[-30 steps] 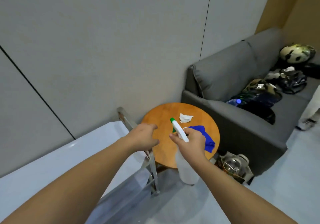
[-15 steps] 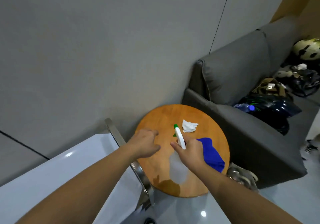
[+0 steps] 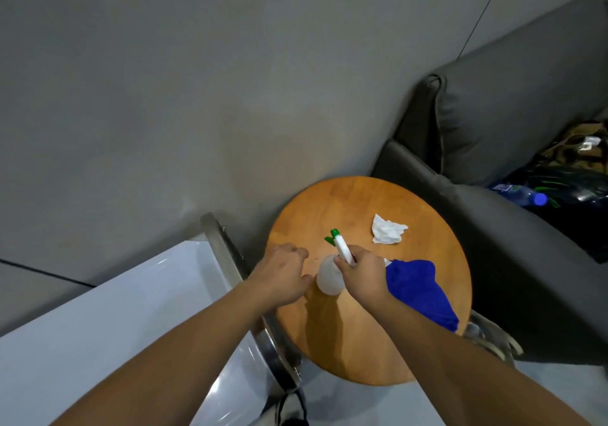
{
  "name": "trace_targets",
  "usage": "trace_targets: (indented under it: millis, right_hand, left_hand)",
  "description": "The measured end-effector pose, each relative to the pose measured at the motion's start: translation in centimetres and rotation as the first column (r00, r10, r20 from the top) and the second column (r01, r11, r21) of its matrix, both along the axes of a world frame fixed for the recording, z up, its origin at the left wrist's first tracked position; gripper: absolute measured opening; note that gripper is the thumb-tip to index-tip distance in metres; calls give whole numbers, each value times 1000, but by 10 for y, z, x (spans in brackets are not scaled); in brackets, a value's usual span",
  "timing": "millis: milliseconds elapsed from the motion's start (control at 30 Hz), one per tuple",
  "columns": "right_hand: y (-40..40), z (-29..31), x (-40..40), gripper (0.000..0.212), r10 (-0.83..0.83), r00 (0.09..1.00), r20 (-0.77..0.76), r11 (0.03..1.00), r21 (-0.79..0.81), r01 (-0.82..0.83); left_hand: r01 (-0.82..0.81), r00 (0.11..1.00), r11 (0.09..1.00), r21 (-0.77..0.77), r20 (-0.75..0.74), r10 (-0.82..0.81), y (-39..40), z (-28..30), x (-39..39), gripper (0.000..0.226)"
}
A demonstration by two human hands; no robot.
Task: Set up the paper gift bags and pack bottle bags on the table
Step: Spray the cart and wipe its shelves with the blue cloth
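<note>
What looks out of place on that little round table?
A crumpled white tissue lies loose on the round table, and a blue cloth hangs over its edge. No gift bags show; the right hand holds a spray bottle instead.

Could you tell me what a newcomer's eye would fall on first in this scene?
Probably the right hand gripping a white spray bottle with a green nozzle over the round wooden table. Next, the vivid blue cloth just right of that hand, and the crumpled white tissue farther back.
</note>
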State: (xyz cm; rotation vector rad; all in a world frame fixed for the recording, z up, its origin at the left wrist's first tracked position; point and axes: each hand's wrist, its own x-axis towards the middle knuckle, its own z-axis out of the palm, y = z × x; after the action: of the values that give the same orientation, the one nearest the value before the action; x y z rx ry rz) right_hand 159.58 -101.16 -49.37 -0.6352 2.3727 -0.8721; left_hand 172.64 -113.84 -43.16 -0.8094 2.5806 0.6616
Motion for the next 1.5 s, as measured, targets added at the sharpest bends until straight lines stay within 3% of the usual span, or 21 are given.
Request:
trace_targets:
  millis: [100, 233, 367, 533, 700, 800, 900, 967, 1100, 1200, 1500]
  right_hand:
    - [8, 0, -12, 45, 62, 997, 44, 998, 16, -63]
    - [41, -13, -42, 67, 119, 990, 73, 969, 211, -132]
    - [87, -39, -84, 76, 209, 962, 178, 891, 372, -262]
    - [134, -73, -124, 79, 318, 926, 201, 814, 443, -376]
    - [157, -103, -153, 81, 247, 964, 100, 824, 503, -263]
    - [158, -120, -167, 76, -53, 983, 174, 883, 469, -35]
    - [152, -130, -173, 63, -478, 826, 298, 841, 428, 331]
    - [151, -134, -173, 57, -545, 757, 361, 818, 426, 386]
    - [157, -138, -168, 22, -504, 721, 475, 855, 388, 343]
    - [161, -129, -159, 26, -424, 772, 473, 900, 316, 300]
    - [179, -68, -108, 35, -77, 761, 644, 997, 26, 78]
  left_hand:
    - [3, 1000, 1000, 19, 31, -4, 12, -6, -17, 51]
    - [-13, 996, 998, 59, 88, 7, 41, -9, -42, 54]
    - [-116, 981, 989, 92, 170, 99, 79, -21, -59, 49]
    - [-235, 944, 957, 168, 275, 184, 135, -59, -74, 56]
    - [-307, 912, 925, 225, 348, 218, 180, -92, -85, 57]
    - [-336, 897, 911, 238, 377, 232, 196, -99, -83, 55]
    - [-355, 879, 906, 231, 411, 239, 200, -102, -80, 55]
    - [-361, 876, 903, 231, 416, 244, 201, -102, -78, 55]
    - [-401, 878, 884, 239, 374, 297, 201, -101, -78, 54]
    - [-481, 858, 833, 271, 340, 385, 205, -100, -75, 52]
    - [-563, 826, 763, 319, 246, 507, 216, -78, -43, 53]
